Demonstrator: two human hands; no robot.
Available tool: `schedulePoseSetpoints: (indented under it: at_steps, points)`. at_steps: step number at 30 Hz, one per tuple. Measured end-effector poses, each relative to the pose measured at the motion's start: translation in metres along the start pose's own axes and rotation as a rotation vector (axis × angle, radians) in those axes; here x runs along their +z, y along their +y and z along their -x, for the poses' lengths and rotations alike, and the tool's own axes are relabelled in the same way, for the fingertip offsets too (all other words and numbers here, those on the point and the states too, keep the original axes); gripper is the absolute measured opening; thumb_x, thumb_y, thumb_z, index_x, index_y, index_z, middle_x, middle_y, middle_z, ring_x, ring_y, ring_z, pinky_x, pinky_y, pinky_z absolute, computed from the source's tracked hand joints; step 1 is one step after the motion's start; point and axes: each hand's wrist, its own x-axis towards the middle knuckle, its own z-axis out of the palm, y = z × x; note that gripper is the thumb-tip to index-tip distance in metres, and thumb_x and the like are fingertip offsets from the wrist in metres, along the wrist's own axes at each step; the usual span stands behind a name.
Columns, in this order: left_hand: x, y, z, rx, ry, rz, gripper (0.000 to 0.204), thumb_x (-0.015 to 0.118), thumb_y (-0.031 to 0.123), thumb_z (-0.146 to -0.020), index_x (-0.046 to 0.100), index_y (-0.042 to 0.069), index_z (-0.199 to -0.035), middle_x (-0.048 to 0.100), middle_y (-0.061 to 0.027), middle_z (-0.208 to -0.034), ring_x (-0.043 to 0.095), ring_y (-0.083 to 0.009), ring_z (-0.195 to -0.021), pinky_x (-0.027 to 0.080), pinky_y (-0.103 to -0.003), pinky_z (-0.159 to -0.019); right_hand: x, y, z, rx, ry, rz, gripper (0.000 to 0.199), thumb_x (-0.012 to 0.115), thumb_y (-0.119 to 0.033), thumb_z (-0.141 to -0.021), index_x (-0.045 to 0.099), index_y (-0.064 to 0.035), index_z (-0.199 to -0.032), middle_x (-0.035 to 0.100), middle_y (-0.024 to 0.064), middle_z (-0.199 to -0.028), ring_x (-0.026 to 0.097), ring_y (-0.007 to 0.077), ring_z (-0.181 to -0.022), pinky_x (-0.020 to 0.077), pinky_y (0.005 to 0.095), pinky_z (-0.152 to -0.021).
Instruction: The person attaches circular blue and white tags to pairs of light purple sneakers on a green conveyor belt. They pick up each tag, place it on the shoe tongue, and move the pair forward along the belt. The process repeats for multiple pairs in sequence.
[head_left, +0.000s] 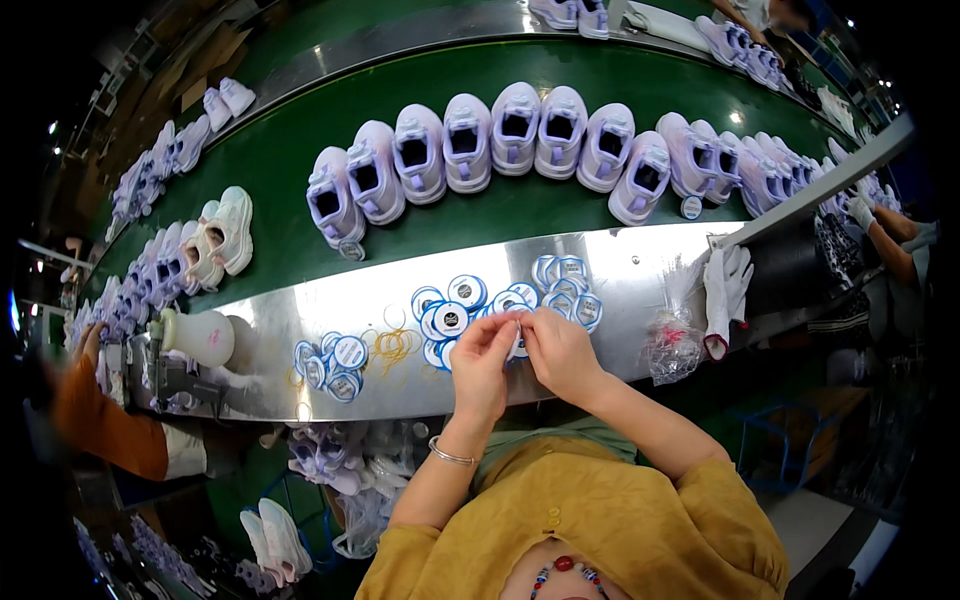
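A shoe factory line: rows of pale purple shoes (pixel 500 140) ride a green conveyor belt (pixel 280 160) beside a steel workbench (pixel 620 265), with co-workers alongside.

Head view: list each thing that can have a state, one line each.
Left hand: pinching a round blue-rimmed white tag.
Right hand: pinching the same tag.
Lilac-and-white sneakers: upright in a row on the green belt.
White work glove: lying flat, unworn.
Yellow rubber bands: loose on the steel ledge.
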Motion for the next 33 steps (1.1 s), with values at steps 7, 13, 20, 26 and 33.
schedulePoseSetpoints:
  at_steps: [7, 13, 20, 26, 33]
  points:
    - [-0.024, -0.012, 0.032, 0.195, 0.061, -0.341, 0.008, 0.059, 0.005, -0.091, 0.063, -0.001, -0.094, 0.062, -0.0088, -0.109, 0.057, -0.0103, -0.088, 0.047, -0.023, -0.076, 0.003, 0.004, 0.010, 0.503, -0.359, -0.798, 0.014, 0.053, -0.013, -0.094, 0.058, -0.0044, -0.103, 0.057, 0.0012, -0.070, 0.055, 0.0112, -0.061, 0.0433, 0.0255, -0.058]
    - [-0.036, 0.011, 0.020, 0.439, 0.023, -0.768, 0.010, 0.061, 0.004, -0.087, 0.063, -0.001, -0.096, 0.052, -0.0096, -0.095, 0.052, -0.0171, -0.081, 0.045, -0.026, -0.069, 0.005, 0.007, -0.010, 0.568, -0.541, -0.892, 0.017, 0.059, -0.016, -0.090, 0.063, 0.0002, -0.088, 0.058, -0.0002, -0.075, 0.049, 0.0040, -0.072, 0.0408, 0.0226, -0.062]
    - [-0.048, 0.026, -0.027, 0.725, 0.204, -1.500, 0.028, 0.071, 0.008, -0.075, 0.061, 0.001, -0.101, 0.051, -0.0115, -0.089, 0.050, -0.0292, -0.085, 0.043, -0.038, -0.072, 0.010, 0.004, -0.024, 0.460, -0.427, -0.538, 0.016, 0.063, -0.015, -0.087, 0.064, -0.0008, -0.081, 0.054, -0.0023, -0.062, 0.046, 0.0043, -0.057, 0.0355, 0.0223, -0.051]
    - [-0.052, 0.024, -0.033, 0.640, 0.191, -1.326, 0.025, 0.071, 0.004, -0.074, 0.062, 0.002, -0.097, 0.055, -0.0102, -0.084, 0.053, -0.0258, -0.079, 0.044, -0.036, -0.068, 0.010, 0.005, -0.031, 0.505, -0.417, -0.513, 0.017, 0.061, -0.016, -0.088, 0.063, -0.0002, -0.082, 0.054, -0.0003, -0.062, 0.047, 0.0055, -0.057, 0.0369, 0.0229, -0.051]
    - [-0.060, 0.027, -0.032, 0.299, 0.144, -0.641, 0.018, 0.069, 0.002, -0.082, 0.063, -0.002, -0.098, 0.065, -0.0017, -0.082, 0.058, -0.0060, -0.072, 0.046, -0.019, -0.063, 0.023, -0.004, -0.048, 0.370, -0.309, -0.346, 0.022, 0.058, -0.021, -0.086, 0.064, -0.0013, -0.079, 0.058, 0.0127, -0.059, 0.056, 0.0248, -0.051, 0.0415, 0.0331, -0.050]
